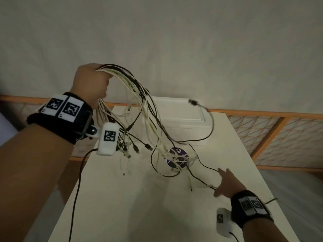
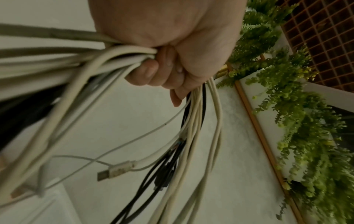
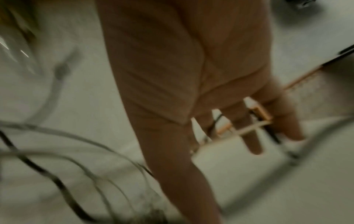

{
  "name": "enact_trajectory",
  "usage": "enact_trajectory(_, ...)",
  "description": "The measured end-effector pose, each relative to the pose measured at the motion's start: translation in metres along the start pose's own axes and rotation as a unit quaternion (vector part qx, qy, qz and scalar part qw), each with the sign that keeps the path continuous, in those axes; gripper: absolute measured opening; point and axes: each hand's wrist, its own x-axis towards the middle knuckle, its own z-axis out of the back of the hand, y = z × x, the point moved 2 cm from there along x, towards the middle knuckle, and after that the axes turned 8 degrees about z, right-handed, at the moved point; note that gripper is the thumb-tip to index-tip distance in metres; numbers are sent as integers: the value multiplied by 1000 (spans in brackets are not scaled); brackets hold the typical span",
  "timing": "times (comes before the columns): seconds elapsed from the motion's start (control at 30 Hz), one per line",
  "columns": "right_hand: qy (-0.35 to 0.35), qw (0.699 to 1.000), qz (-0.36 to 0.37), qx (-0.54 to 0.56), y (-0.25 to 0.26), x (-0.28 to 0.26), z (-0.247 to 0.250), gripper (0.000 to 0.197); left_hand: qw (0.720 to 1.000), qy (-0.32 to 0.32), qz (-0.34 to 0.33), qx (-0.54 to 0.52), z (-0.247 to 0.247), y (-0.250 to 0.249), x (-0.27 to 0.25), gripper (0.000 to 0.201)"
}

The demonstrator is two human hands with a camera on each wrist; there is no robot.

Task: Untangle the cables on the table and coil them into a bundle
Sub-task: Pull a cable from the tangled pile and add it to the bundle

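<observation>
My left hand (image 1: 90,82) is raised high over the white table (image 1: 122,198) and grips a thick bundle of white and black cables (image 1: 139,95) in its fist. The left wrist view shows the fingers (image 2: 153,71) curled round the cables (image 2: 199,136), whose plug ends dangle below. The cables' lower loops trail down onto the table in a tangle (image 1: 174,159). My right hand (image 1: 225,182) reaches low over the table with fingers straight and spread, beside a loose black cable (image 1: 201,179). The right wrist view is blurred; the fingers (image 3: 252,136) hold nothing.
A dark purple round disc (image 1: 181,151) lies under the tangle. A white box (image 1: 183,117) stands at the table's far end, with a grey cable plug (image 1: 193,102) hanging above it. An orange-framed lattice fence (image 1: 279,137) runs behind. Green ferns (image 2: 306,136) hang by the wall.
</observation>
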Motion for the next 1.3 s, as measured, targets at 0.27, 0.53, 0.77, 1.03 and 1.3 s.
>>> enact_trajectory(0.27, -209, 957, 197, -33, 111, -88, 110, 49, 995, 66, -65, 42, -32, -17, -22, 20)
enact_trajectory(0.53, -271, 823, 437, 241, 196, -112, 94, 22, 988, 93, -105, 56, -46, -33, -50, 19)
enact_trajectory(0.77, -61, 936, 305, 166, 161, -17, 1, 36, 989, 101, -108, 3, -33, -52, -62, 29)
enact_trajectory(1.03, -56, 980, 173, 83, 65, 28, -28, 94, 992, 80, -97, 7, -18, -47, -51, 27)
enact_trajectory(1.3, -178, 915, 166, 322, 8, 31, -40, 100, 990, 75, -118, -11, -24, -49, -56, 28)
